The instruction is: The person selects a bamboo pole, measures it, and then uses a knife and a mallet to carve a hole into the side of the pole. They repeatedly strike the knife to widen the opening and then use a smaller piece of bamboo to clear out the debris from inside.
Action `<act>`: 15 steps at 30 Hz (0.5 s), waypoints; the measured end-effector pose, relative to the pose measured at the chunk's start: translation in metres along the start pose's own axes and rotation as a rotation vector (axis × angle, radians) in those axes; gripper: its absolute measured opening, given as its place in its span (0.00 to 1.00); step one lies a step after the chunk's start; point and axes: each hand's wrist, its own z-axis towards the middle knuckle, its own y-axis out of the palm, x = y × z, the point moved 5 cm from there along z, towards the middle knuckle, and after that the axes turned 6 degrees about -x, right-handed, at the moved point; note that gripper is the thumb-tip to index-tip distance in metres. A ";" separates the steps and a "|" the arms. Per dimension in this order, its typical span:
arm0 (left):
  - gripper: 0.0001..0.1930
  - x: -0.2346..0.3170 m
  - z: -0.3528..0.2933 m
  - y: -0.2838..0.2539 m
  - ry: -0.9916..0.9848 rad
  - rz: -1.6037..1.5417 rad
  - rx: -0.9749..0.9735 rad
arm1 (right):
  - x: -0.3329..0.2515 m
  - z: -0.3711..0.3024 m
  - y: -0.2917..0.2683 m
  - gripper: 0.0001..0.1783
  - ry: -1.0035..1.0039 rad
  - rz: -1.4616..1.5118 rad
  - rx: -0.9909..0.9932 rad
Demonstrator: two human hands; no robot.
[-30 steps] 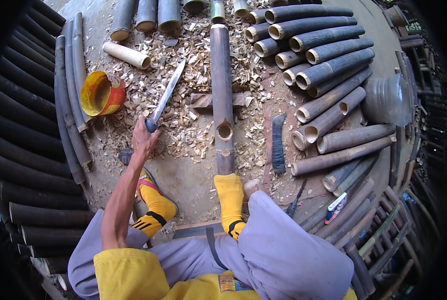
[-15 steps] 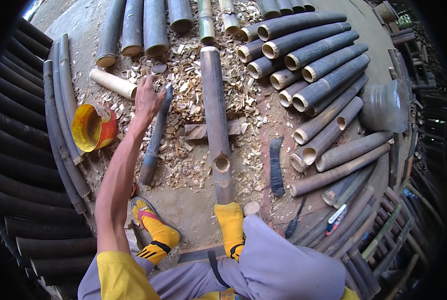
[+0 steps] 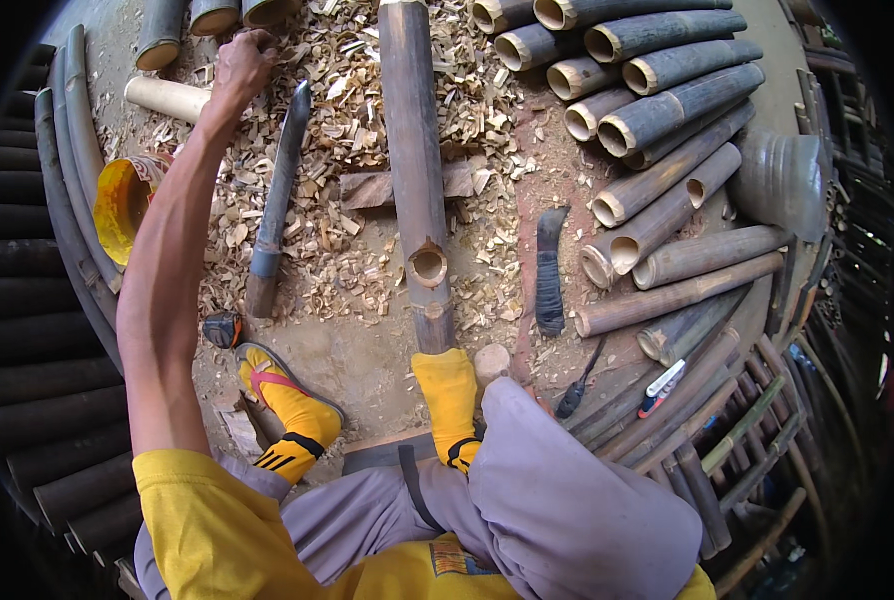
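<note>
My left hand (image 3: 242,70) reaches to the far left over wood chips, beside a pale peeled cylinder (image 3: 165,98). Its fingers curl downward, and whatever is between them is too hidden to name. A dark rod-like tool (image 3: 275,195) with a pointed bright end and a blue band lies right of my forearm. In the middle, a bamboo pole (image 3: 414,150) with a hole near its close end rests across a wood block (image 3: 362,190); my yellow-socked right foot (image 3: 447,395) is against that end. My right hand is almost wholly hidden behind my knee, near a round pale wooden end (image 3: 492,363).
Cut bamboo tubes (image 3: 682,105) are piled at the right, more dark ones (image 3: 42,320) along the left. A yellow-red bucket (image 3: 119,210) stands behind my left forearm. A black wrapped curved piece (image 3: 550,275), a tape measure (image 3: 223,329) and a pen (image 3: 664,380) lie about.
My left hand has moved farther out and left, past the pale cylinder's end. The whole view has shifted, so the ground things sit higher in the picture; the pole stays on the block.
</note>
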 end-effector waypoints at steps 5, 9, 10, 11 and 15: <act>0.16 0.027 -0.043 -0.031 0.009 -0.334 0.209 | -0.014 0.003 -0.015 0.40 -0.045 -0.016 -0.029; 0.21 0.107 -0.139 -0.033 -0.002 -0.711 0.001 | -0.071 -0.005 -0.084 0.34 -0.178 0.197 0.003; 0.20 0.127 -0.173 -0.023 -0.095 -0.811 -0.149 | -0.090 -0.004 -0.098 0.30 -0.277 0.359 0.090; 0.18 0.160 -0.199 -0.014 -0.061 -0.993 -0.326 | -0.105 -0.008 -0.109 0.28 -0.389 0.532 0.124; 0.26 0.236 -0.293 0.049 0.030 -1.114 -0.845 | -0.140 -0.008 -0.125 0.21 -0.683 1.054 0.020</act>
